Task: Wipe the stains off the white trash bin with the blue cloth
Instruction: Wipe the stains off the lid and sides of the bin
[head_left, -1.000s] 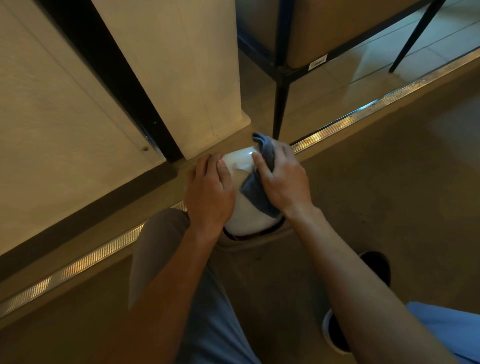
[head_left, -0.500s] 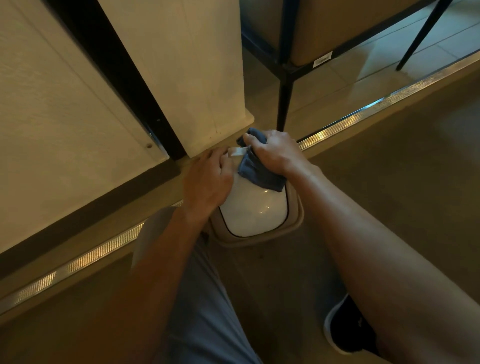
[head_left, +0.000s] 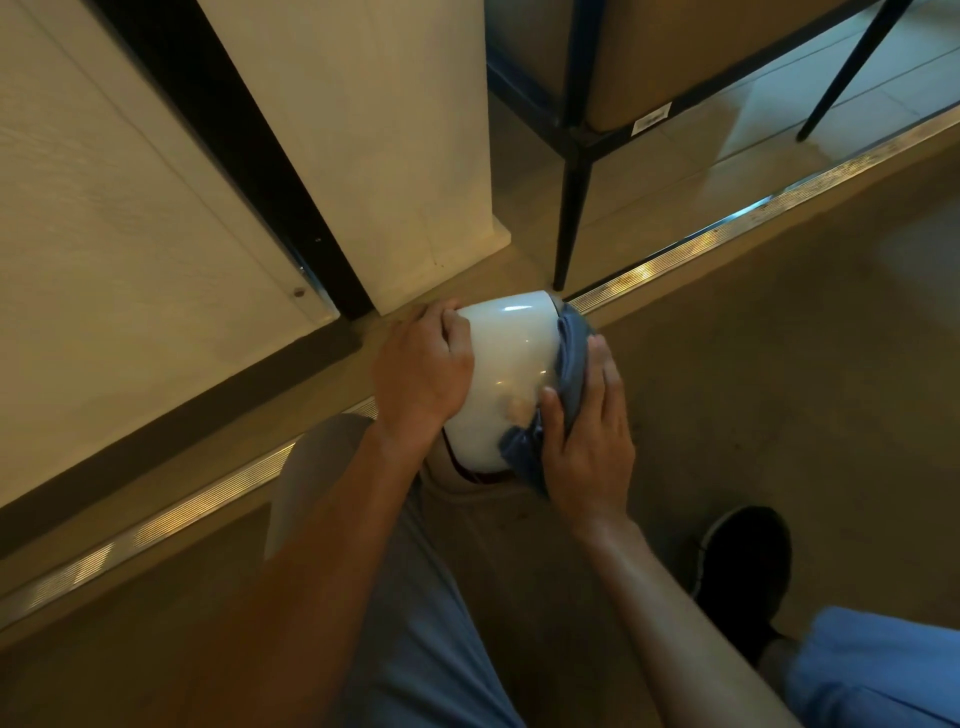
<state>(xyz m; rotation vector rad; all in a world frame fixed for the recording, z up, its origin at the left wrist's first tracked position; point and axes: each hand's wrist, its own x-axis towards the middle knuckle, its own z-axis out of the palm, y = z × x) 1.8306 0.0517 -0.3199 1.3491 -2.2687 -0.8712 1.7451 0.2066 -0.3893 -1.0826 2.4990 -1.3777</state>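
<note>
Since a moment ago the right hand (head_left: 589, 447) has slid the blue cloth (head_left: 569, 353) from the white trash bin (head_left: 501, 374)'s far end down its right flank, fingers flat, pressing. Opposite, the left hand (head_left: 423, 374) cups the left side, seemingly steadying it.

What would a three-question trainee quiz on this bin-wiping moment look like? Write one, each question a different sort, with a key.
1. True or false: the left hand holds the blue cloth.
2. Multiple choice: where does the cloth lie on the white trash bin? A) on its left side B) on its right side, under the right hand C) on the floor, apart from it
3. Fill in: just behind the bin stands a thin black ____ of a metal frame.

Key: 1 false; 2 B; 3 leg
</note>
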